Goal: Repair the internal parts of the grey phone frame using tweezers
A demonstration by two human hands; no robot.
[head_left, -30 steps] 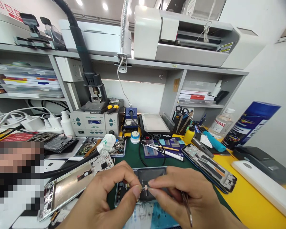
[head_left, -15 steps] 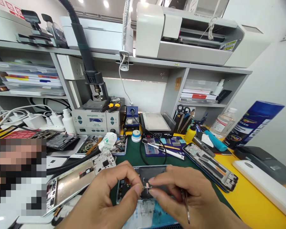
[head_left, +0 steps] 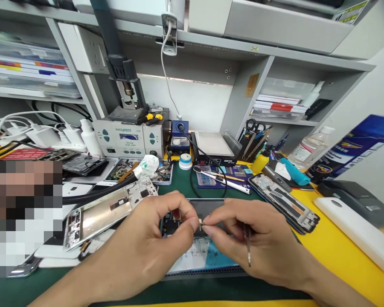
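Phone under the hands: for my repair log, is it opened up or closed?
Open: the phone shows bare boards beneath the left hand and right hand, which pinch a small part.

Person, head-camera view: 2 hands, 2 forearms.
Left hand: bare; broad back, knuckles lightly creased; nails short and rounded where they show.
Right hand: bare; fingers slim, nails short, fine creases over the finger joints.
Left forearm: bare as far as the bottom edge of the view.
Right forearm: bare likewise, stretched wide by the lens at the lower right corner.
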